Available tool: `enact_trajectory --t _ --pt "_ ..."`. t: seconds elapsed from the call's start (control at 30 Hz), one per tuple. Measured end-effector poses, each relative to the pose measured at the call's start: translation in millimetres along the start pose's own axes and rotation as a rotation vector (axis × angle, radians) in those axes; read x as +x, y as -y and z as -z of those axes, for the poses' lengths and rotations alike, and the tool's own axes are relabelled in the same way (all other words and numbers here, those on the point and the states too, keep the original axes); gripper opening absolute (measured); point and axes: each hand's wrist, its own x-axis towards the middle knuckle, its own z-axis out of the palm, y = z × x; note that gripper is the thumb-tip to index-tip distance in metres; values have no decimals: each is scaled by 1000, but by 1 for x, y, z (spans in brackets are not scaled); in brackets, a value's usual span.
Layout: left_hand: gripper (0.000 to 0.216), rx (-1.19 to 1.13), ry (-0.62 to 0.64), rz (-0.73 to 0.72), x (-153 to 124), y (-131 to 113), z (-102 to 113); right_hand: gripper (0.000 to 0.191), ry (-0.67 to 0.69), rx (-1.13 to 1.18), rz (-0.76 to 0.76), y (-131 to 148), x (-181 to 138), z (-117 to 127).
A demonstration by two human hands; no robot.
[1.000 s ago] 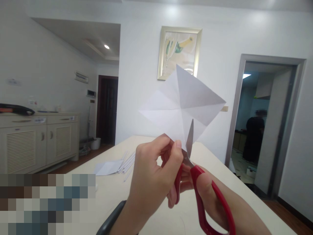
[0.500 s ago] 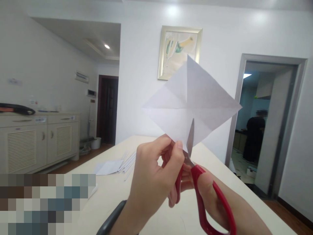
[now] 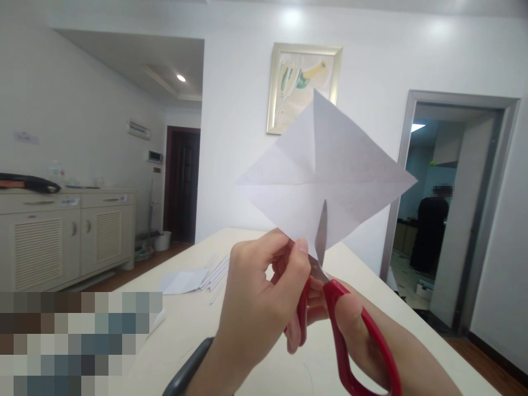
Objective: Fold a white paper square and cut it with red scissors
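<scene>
My left hand point(image 3: 268, 291) pinches the bottom corner of a white sheet of paper point(image 3: 350, 165) between thumb and fingers. The sheet stands up as a diamond, with creases crossing at its middle. My right hand point(image 3: 358, 324) grips a pair of scissors point(image 3: 340, 335) with red handles, thumb through one loop. The blades are apart, and one blade lies in front of the paper near its lower corner, close to my left thumb. The other blade is mostly hidden behind the paper and my left hand.
On the cream table point(image 3: 264, 379) lie several folded white papers point(image 3: 185, 280), left of my hands. A framed picture point(image 3: 304, 88) hangs on the wall ahead. A low cabinet point(image 3: 66, 236) stands at left. Through the right doorway a person point(image 3: 431, 231) in dark clothes is visible.
The paper has shifted very slightly, its right corner reaching a little farther right. My hands and the scissors keep nearly the same position.
</scene>
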Motion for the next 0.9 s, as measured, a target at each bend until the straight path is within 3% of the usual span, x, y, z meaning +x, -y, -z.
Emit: enact_trajectory --t 0.1,0.2,0.37,0.53,0.77,0.9 --pt "45 -31 14 52 0 -3 -2 59 80 63 -36 -7 0 0" --pt "45 -23 6 81 1 -4 -2 55 73 59 -63 -3 -2 2" --pt "42 100 -36 -18 3 -1 1 45 96 87 -161 10 -5 4" --pt "44 55 9 21 1 0 1 44 85 80 -141 12 -4 3" --pt "44 70 -32 -20 4 -7 0 41 106 62 -23 11 -1 3" --pt "41 50 -36 -10 4 -8 -1 42 110 94 -35 8 -1 0"
